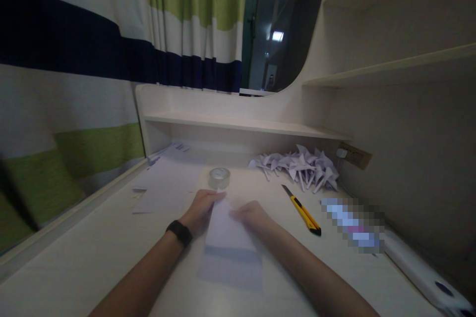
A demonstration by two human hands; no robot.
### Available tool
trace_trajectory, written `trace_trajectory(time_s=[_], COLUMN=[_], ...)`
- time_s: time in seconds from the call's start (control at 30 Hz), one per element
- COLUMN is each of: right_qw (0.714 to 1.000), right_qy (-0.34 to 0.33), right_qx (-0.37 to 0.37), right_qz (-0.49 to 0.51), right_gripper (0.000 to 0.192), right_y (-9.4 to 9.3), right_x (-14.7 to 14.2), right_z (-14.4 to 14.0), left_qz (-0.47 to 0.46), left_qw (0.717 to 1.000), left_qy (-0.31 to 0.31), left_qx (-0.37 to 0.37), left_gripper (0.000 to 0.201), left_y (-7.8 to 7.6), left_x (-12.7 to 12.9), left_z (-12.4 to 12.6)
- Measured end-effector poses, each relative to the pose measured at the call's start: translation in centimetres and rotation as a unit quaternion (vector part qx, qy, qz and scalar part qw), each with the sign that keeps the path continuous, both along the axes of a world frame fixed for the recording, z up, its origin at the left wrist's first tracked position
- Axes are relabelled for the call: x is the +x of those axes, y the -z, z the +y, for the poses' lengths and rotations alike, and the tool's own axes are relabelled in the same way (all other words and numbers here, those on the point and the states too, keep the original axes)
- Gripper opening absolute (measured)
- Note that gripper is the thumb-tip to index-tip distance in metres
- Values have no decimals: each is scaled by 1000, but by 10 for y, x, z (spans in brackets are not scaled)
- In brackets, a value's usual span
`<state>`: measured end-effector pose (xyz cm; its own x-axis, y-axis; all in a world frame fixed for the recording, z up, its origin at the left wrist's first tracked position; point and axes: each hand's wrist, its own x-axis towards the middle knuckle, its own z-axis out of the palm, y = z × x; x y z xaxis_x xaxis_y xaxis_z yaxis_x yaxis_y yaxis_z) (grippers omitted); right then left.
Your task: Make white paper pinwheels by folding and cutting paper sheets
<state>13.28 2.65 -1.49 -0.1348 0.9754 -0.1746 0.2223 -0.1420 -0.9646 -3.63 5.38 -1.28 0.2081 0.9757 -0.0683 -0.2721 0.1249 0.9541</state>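
A white sheet of paper (232, 233), partly folded, lies in front of me on the desk, its upper end narrowing to a point. My left hand (204, 208), with a black band at the wrist, pinches that upper end from the left. On the right edge, my right hand (253, 215) is closed around the paper, slightly blurred. Just beyond the left fingertips stands a roll of clear tape (219, 177). To the right of my right hand rests a yellow and black utility knife (303, 212), its blade end pointing away from me.
Several paper pinwheels (303, 166) are heaped at the back right. Loose white sheets (171, 173) are stacked at the back left. A pixelated item (351, 223) and a long white device (420, 267) lie along the right wall. A low shelf (238, 125) spans the back.
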Motion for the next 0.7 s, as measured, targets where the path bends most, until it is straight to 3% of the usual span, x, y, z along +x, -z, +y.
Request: trace_trajectory(time_s=[0.7], right_qw=[999], right_qy=[-30], right_qx=[22], right_qz=[19], right_gripper=[25], right_y=[9], right_x=[7], right_z=[3], left_qz=[29], left_qw=[999], left_qy=[4], left_qx=[13], left_gripper=[31], left_y=[6], left_x=[-7], left_z=[11])
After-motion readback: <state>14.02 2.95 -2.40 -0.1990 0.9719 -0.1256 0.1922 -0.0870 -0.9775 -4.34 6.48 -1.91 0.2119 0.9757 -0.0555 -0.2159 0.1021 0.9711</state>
